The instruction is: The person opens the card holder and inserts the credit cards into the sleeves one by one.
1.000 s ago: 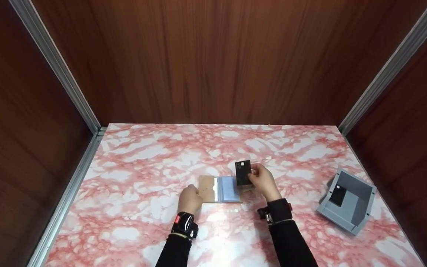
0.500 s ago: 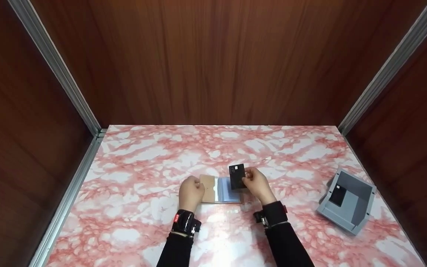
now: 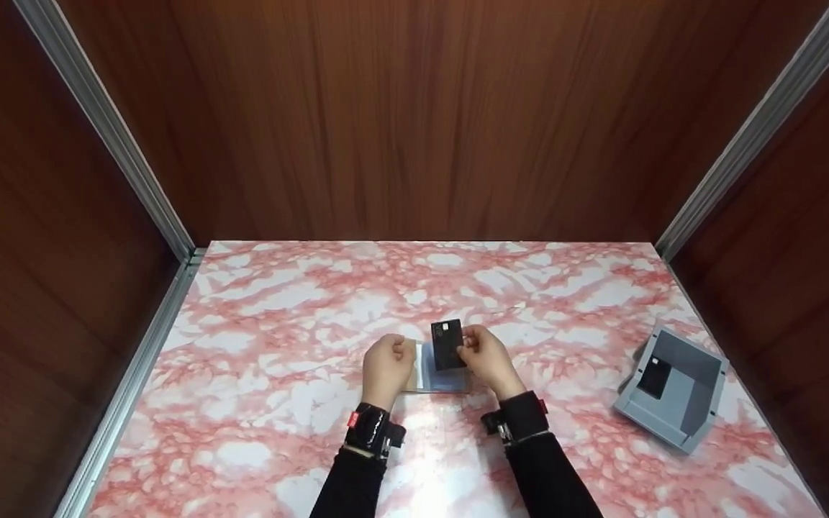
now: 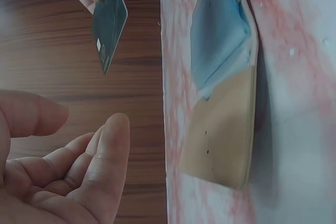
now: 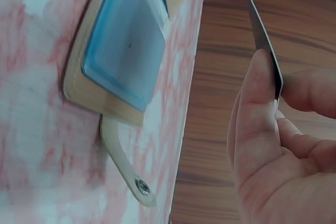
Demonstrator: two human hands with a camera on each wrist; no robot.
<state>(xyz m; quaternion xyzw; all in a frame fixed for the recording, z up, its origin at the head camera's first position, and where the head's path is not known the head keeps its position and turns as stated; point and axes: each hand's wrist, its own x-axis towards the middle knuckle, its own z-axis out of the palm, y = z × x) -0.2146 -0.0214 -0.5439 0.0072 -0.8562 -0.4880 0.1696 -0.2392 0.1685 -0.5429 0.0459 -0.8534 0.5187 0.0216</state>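
Note:
My right hand pinches a black card between thumb and fingers. The card, with a small pale square near one end, is held above an unfolded tan card holder. Clear bluish plastic sleeves fill the holder's middle and right side, and a strap with a metal snap sticks out from its right end. Beside the holder's left flap hovers my left hand. In the left wrist view its thumb and fingers are loosely bent and apart, with nothing between them.
A grey bin sits at the right side of the pink-and-white marbled table, with another black card inside. Wood-grain panels enclose the back and both sides, with metal rails along the corners.
My right hand has carried the card leftward, from the holder's right edge to over its sleeves. The left hand has come off the holder's edge and shifted up and right.

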